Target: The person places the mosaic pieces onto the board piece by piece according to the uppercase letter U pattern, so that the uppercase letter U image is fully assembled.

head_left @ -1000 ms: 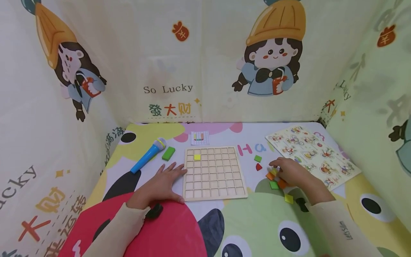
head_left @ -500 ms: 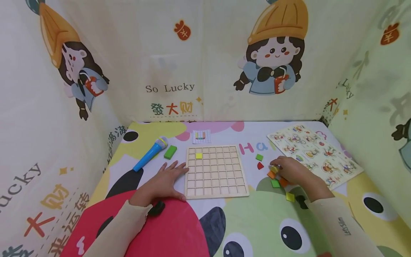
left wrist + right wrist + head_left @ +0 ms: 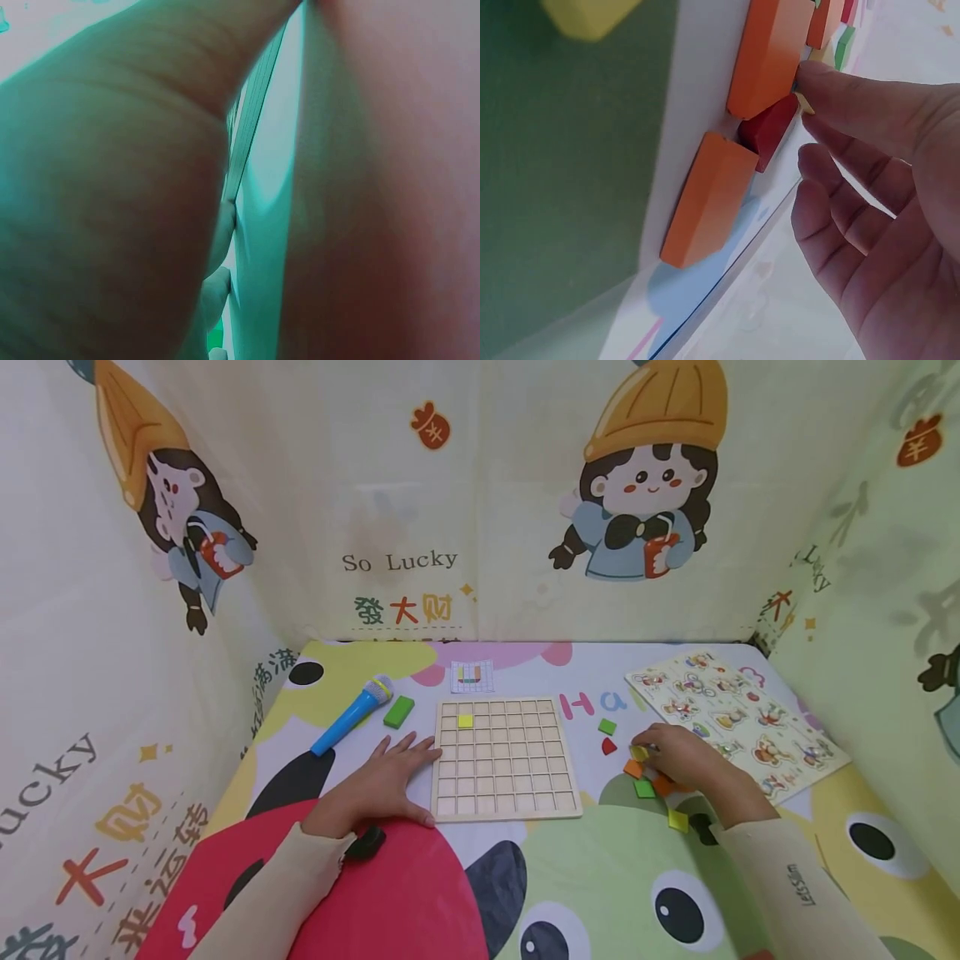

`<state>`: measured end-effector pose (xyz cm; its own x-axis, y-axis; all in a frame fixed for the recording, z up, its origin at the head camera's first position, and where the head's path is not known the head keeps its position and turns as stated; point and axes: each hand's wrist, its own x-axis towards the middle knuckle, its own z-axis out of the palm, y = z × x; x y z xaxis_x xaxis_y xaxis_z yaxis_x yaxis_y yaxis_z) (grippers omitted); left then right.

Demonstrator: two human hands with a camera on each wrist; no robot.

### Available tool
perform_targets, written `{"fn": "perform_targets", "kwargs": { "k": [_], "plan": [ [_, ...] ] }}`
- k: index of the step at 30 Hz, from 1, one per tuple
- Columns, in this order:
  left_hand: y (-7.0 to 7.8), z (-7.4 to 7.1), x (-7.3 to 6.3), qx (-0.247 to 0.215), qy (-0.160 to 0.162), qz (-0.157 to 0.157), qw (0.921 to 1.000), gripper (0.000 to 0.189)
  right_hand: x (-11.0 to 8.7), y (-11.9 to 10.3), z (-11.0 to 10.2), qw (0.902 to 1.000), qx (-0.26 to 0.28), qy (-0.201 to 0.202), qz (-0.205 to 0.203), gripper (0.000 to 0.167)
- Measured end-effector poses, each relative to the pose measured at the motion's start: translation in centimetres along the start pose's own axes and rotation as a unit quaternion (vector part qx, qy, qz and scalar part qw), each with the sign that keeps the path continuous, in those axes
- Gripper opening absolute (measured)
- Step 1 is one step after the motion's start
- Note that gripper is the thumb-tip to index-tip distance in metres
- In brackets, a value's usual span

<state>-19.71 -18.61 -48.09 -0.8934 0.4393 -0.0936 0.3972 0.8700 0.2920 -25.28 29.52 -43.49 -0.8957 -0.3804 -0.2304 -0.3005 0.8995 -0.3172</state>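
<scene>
A shallow wooden grid board (image 3: 504, 760) lies on the patterned tablecloth, with one yellow square tile (image 3: 466, 721) in an upper-left cell. My left hand (image 3: 378, 785) rests beside it, fingers spread, fingertips and thumb touching the board's left edge. To the right, my right hand (image 3: 686, 756) pinches a yellow block (image 3: 638, 752) between thumb and index finger. Around that hand lie an orange block (image 3: 633, 768), a green block (image 3: 643, 788), a red piece (image 3: 609, 746) and another yellow block (image 3: 678, 821). The right wrist view shows more orange blocks (image 3: 709, 206) under the palm.
Behind my left hand lie a blue toy microphone (image 3: 351, 720) and a green rectangular block (image 3: 399, 712). A small printed card (image 3: 472, 677) sits beyond the grid board. At the right is a picture puzzle board (image 3: 765, 749); a green square (image 3: 607, 727) lies left of it.
My right thumb and index finger have closed on the yellow block, which stays near the same spot. The left hand keeps its place at the board while the head view shifts slightly.
</scene>
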Motion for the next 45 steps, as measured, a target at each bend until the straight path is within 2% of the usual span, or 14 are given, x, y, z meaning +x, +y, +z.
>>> {"fn": "perform_targets", "kwargs": {
  "k": [9,20,27,34,41,45],
  "plan": [
    [-0.1,-0.2,0.1,-0.004,-0.006,0.002,1.0,0.114,0.2,-0.1,0.4,0.9997,0.025,0.002,0.005,0.029],
    [0.0,-0.4,0.2,-0.002,-0.01,0.002,0.9999,0.115,1.0,-1.9,0.6,0.9987,0.044,0.022,0.01,0.028],
    [0.1,-0.7,0.1,0.004,-0.01,-0.004,0.9999,0.115,2.0,-3.2,0.9,0.9981,0.025,0.04,-0.038,0.026],
    [0.2,-0.7,-0.2,-0.005,-0.008,-0.005,0.9999,0.114,2.4,-4.1,1.4,0.9926,0.013,0.071,-0.098,0.025],
    [0.1,-0.3,-0.3,-0.005,-0.006,-0.008,0.9999,0.114,3.2,-6.0,1.4,0.9935,0.012,0.064,-0.093,0.027],
    [0.1,0.0,-0.3,-0.004,-0.007,-0.007,0.9999,0.114,3.9,-7.3,1.7,0.9922,0.003,0.065,-0.106,0.027]
  ]
}}
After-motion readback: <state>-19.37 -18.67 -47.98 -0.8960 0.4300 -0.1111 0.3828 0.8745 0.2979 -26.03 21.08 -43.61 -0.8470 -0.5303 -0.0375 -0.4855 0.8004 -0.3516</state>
